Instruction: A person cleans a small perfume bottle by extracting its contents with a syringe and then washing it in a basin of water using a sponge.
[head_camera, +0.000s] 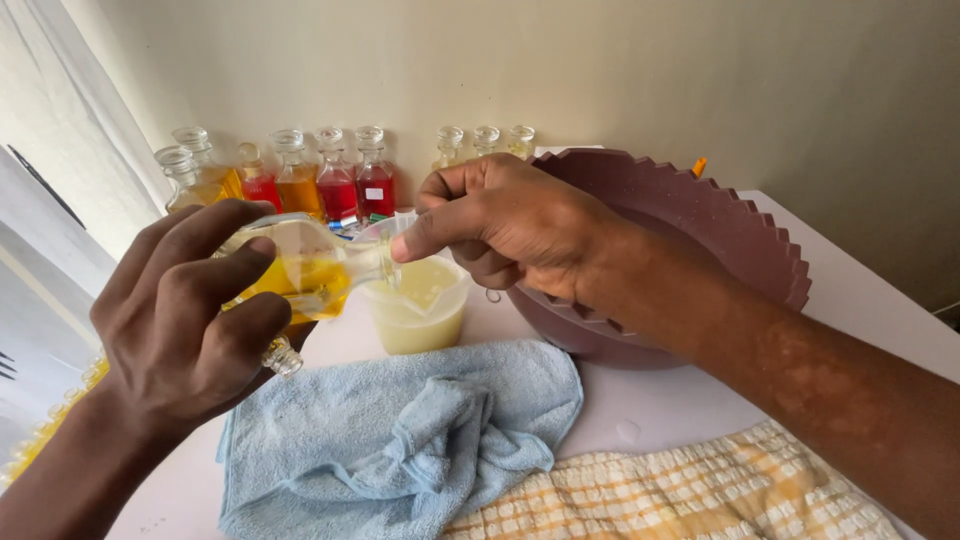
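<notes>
At left of the frame, the left hand (185, 310) has its fingers wrapped round a tilted glass bottle (300, 270) of yellow liquid, its mouth over a plastic cup (418, 305) at centre. The right hand (500, 220), fingers curled shut, pinches the cup's rim. Below lies a blue towel (400, 440); to the right a maroon basin (700, 230) stands on the white surface (860, 300).

By the wall you had a red-filled glass bottle (375, 183) bearing a small white rectangular label (374, 193); no other labels showed.
</notes>
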